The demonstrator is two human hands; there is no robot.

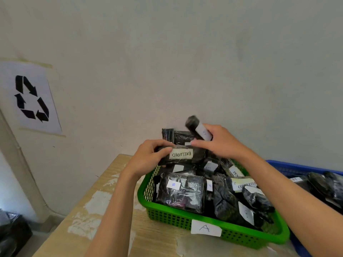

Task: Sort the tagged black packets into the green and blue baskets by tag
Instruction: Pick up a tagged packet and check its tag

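Two packets are up at once, both above the far left corner of the green basket [167,217].

- The left hand [150,156] is curled round one end of the EXCLUDED packet [181,154]. The packet is flat, and its strip tag reads upside down from here.
- The right hand [220,143] grips a rolled packet [199,129], a stubby cylinder with a white tag wrapped round it. Its forefinger stretches toward the EXCLUDED packet's top edge; I can't tell if it touches.

Risks, as I judge them:
- The film looks slick and each hand has only an end hold. A packet that slips would drop back into the heap and its tag could be lost from sight.
- Tags sit at odd angles: one is inverted and the rolled one is too blurred to read. A quick glance could send a packet to the wrong basket.
- The green basket wears an A tag [206,228] on its near wall, yet a B-tagged packet [185,193] lies inside it. It is easy to take that heap for sorted stock.
- The heap stands above the rim. Digging in could tip packets onto the tabletop [83,219] to the basket's left.
- A word tag like EXCLUDED has no obvious home, so a wrong guess is likely.

Materials:
- The packets are crinkled glossy black plastic, lumpy and soft-looking, with paper tags stuck on.
- Both baskets are rigid plastic lattice. The blue basket [300,166] sits just to the green one's right and already holds black packets.
- The tabletop is pale wood grain with the surface worn off in whitish patches.
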